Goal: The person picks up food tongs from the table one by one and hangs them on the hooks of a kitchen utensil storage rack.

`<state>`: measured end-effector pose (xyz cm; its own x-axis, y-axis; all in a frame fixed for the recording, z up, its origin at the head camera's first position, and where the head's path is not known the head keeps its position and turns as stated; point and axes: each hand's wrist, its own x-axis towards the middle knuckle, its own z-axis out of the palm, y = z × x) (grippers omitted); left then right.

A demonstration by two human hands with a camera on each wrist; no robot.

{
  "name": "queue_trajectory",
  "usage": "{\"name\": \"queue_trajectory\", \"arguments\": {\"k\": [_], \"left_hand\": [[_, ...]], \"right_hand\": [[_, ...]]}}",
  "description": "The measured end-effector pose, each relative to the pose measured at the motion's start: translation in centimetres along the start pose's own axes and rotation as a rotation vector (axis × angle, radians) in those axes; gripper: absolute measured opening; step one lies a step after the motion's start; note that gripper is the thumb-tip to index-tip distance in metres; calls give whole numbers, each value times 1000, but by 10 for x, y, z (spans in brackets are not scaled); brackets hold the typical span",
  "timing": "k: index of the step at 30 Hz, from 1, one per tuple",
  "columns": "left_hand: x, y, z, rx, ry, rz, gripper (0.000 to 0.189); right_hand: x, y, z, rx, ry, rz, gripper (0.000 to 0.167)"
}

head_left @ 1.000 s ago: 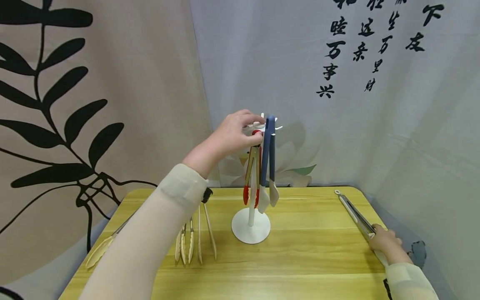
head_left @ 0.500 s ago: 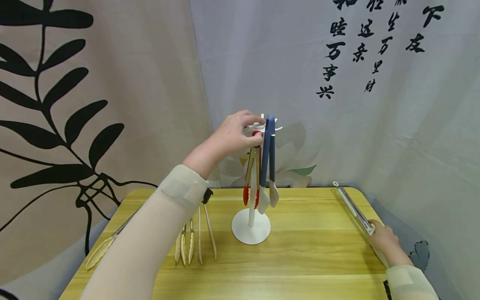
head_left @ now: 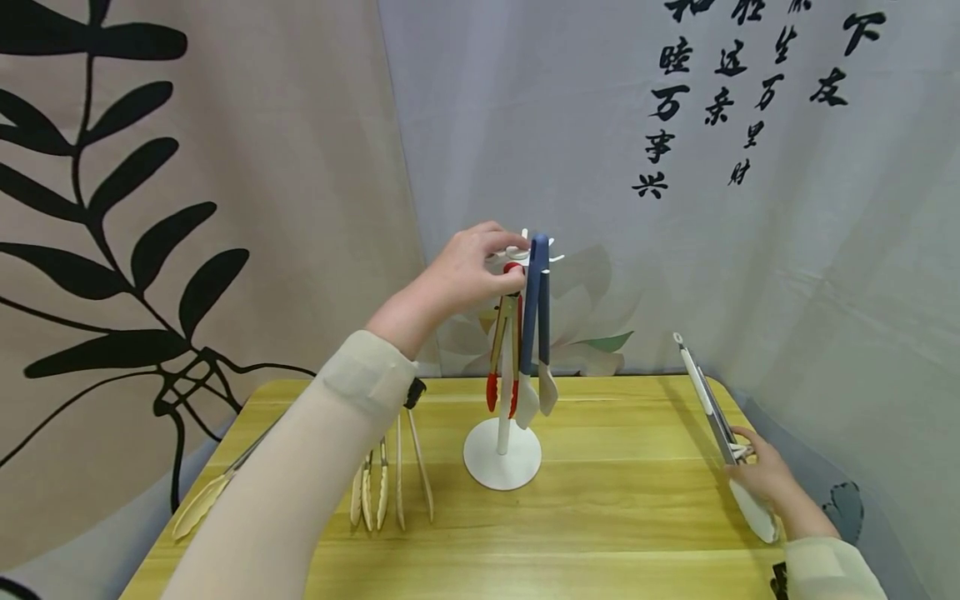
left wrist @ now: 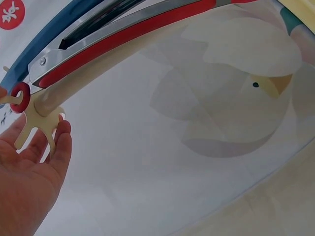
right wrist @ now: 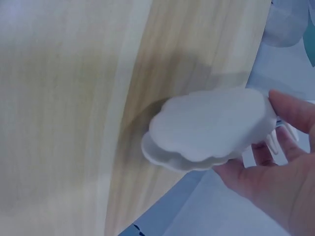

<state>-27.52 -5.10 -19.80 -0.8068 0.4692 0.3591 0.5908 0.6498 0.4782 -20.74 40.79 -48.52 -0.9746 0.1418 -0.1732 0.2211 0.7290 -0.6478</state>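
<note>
At the middle of the table stands a white rack [head_left: 502,454] with prongs at its top. My left hand [head_left: 476,265] grips that top, fingers curled about the prongs [left wrist: 37,125] in the left wrist view. Red-tipped tongs [head_left: 496,342] and blue-handled tongs [head_left: 532,321] with pale heads hang from the rack. On the right, my right hand [head_left: 768,479] holds metal tongs [head_left: 697,379] with white heads around their lower part, the handle end tilted up and away. In the right wrist view, their scalloped white heads [right wrist: 211,123] lie close together, over the table edge area.
Several pale-headed tongs [head_left: 382,492] lie on the wooden table [head_left: 615,517] left of the rack, partly behind my left sleeve [head_left: 300,467]. Another pair of tongs [head_left: 201,504] lies at the far left edge. A printed curtain [head_left: 300,167] hangs right behind the table.
My right hand has taken the white-headed tongs up from the table; their handle end has risen. My left hand has stayed on the rack.
</note>
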Motion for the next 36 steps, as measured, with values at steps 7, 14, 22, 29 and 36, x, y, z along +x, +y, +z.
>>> {"name": "queue_trajectory", "arguments": {"k": [7, 14, 22, 29, 36], "left_hand": [[-1, -1, -1, 13, -1, 13, 39], [-1, -5, -2, -13, 7, 37, 38], [-1, -9, -1, -41, 13, 65, 36], [-2, -13, 0, -63, 18, 69, 37], [-1, -14, -2, -72, 6, 82, 37]], "right_hand": [[-1, -11, 0, 8, 48, -40, 80], [-6, -31, 4, 40, 119, -141, 78], [-11, -49, 11, 92, 200, -258, 74], [-18, -72, 15, 138, 207, -328, 75], [-22, -95, 21, 203, 214, -395, 75]]}}
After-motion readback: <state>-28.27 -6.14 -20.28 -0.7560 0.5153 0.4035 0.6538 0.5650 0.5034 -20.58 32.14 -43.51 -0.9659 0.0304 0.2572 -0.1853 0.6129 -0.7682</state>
